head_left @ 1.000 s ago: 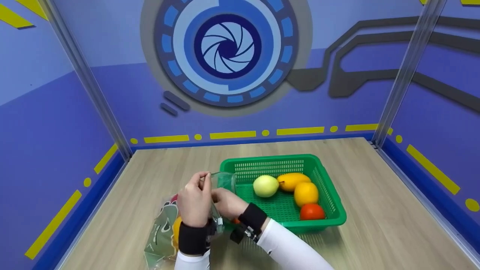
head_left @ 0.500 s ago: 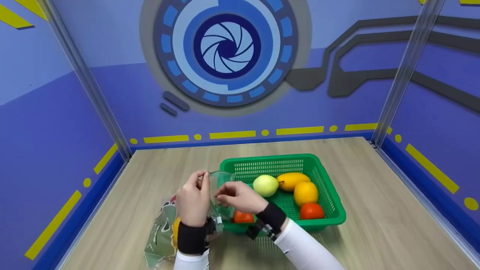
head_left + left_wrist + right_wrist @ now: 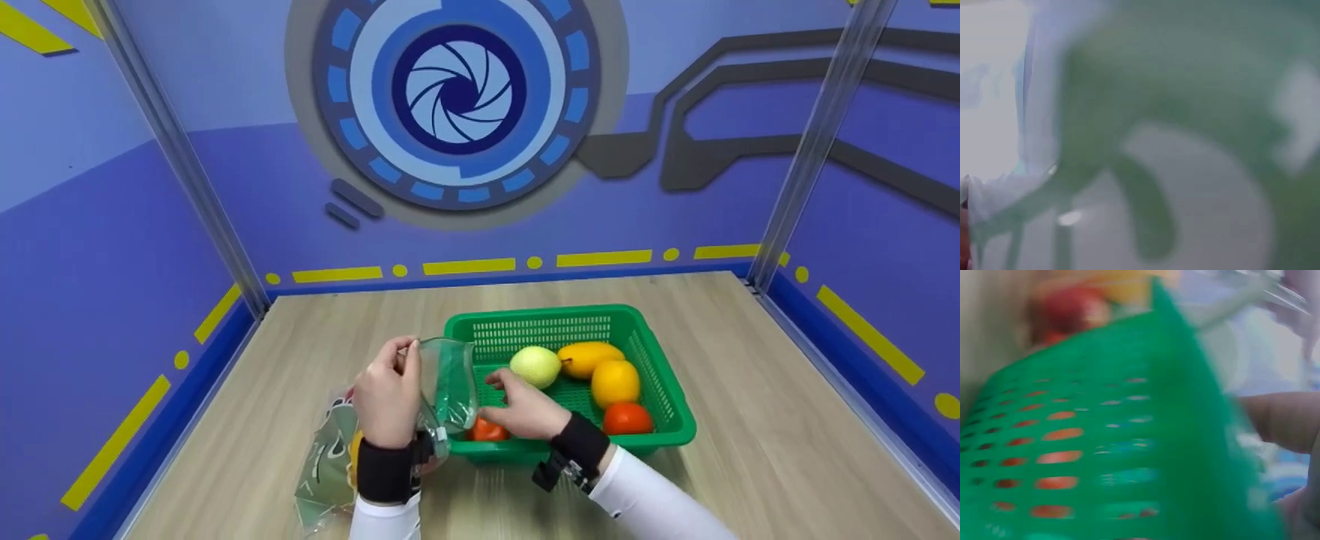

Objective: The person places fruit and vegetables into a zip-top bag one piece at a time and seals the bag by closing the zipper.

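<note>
My left hand [image 3: 386,401] pinches the top edge of a clear plastic bag with green print [image 3: 324,457]. The bag's mouth side [image 3: 448,382] spreads to the right, over the basket's left end; something yellow shows inside lower down. In the left wrist view the bag [image 3: 1196,84] fills most of the frame, blurred. My right hand [image 3: 529,409] is over the front left of the green basket [image 3: 664,444], fingers loosely bent with nothing held. A red tomato [image 3: 487,429] lies beneath it, partly hidden. Blurred fingers [image 3: 1286,419] appear beside the basket wall in the right wrist view.
In the basket also lie a pale green apple-like fruit [image 3: 535,366], a yellow mango-like fruit [image 3: 591,360], an orange-yellow round fruit [image 3: 616,384] and another red tomato [image 3: 628,418]. Blue printed walls [image 3: 525,225] enclose the wooden table [image 3: 750,390].
My right hand has left the bag's mouth and moved right, over the basket near the front tomato. My left hand has kept its pinch on the bag in nearly the same place.
</note>
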The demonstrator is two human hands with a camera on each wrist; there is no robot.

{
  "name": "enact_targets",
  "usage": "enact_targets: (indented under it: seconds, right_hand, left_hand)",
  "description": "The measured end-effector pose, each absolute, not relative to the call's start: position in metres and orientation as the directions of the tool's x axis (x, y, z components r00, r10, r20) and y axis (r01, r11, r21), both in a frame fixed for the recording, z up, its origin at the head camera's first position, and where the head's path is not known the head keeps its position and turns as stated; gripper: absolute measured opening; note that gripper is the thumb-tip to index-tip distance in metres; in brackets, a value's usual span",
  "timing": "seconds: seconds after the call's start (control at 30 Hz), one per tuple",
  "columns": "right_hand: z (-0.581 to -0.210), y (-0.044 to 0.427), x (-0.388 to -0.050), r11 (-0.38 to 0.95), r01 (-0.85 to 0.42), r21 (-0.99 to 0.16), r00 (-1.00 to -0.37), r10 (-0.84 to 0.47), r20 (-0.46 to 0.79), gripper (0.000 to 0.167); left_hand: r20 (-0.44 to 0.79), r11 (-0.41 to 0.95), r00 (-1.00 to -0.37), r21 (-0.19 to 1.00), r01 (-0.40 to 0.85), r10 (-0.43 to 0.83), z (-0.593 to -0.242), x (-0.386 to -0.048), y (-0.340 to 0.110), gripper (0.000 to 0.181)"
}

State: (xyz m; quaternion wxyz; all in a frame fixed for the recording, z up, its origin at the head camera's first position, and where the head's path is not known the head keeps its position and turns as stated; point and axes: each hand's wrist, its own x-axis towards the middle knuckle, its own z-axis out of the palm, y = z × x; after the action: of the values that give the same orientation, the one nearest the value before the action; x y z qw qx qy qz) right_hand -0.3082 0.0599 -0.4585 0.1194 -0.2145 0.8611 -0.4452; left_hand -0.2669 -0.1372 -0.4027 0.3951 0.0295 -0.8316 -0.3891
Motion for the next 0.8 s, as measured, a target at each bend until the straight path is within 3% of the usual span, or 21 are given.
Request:
enact_targets:
  seconds: [0.17, 0.4, 0.5, 0.67, 0.8]
  right_hand:
    - [-0.458, 0.053, -0.317, 0.684, -0.276, -0.675, -0.848, -0.504, -0.164, 0.066]
    - [-0.465, 0.043, -0.326, 0.732, -0.388, -0.560, -0.784, -0.581, -0.217, 0.079]
    - [-0.467, 0.038, -0.327, 0.734, -0.399, -0.550, -0.770, -0.594, -0.235, 0.073]
    - [-0.464, 0.033, -0.327, 0.773, -0.366, -0.519, -0.775, -0.562, -0.290, 0.043]
    - [-0.463, 0.033, -0.326, 0.807, -0.349, -0.476, -0.796, -0.523, -0.304, 0.051]
  left_hand:
    - [0.643, 0.698, -0.676, 0.667, 0.262, -0.360, -0.403, -0.269, -0.137, 0.010]
    - [0.657, 0.710, -0.670, 0.650, 0.271, -0.346, -0.404, -0.269, -0.136, 0.010]
    - [0.648, 0.705, -0.678, 0.657, 0.267, -0.347, -0.405, -0.269, -0.135, 0.010]
    - [0.633, 0.694, -0.689, 0.671, 0.261, -0.353, -0.404, -0.269, -0.135, 0.010]
    - [0.633, 0.696, -0.690, 0.669, 0.261, -0.350, -0.404, -0.270, -0.135, 0.010]
